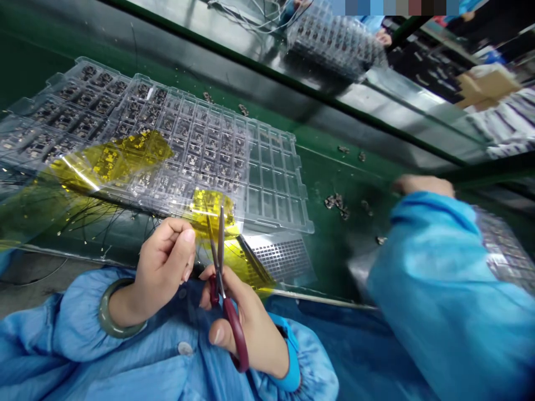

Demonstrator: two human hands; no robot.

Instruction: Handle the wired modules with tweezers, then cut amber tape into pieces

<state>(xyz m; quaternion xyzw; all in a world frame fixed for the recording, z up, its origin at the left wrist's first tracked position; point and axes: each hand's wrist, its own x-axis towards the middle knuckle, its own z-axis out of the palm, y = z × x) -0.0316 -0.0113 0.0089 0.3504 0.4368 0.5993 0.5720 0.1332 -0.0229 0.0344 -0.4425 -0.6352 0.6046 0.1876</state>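
Left hand (pixel 165 267) pinched closed near edge of amber film (pixel 213 214), though exact grip partly hidden; right hand (pixel 248 328) closed on red-handled scissors (pixel 236 340), blades upright at film. Film lies across near edge of clear plastic tray (pixel 311 228) on green table (pixel 334 267) — gold-patterned patches visible through it. Most tray cells filled with dark boards (pixel 184 145); cells at right end empty. Co-worker's hand (pixel 422 185) at right, well apart from film, beside small dark scraps (pixel 336 203).
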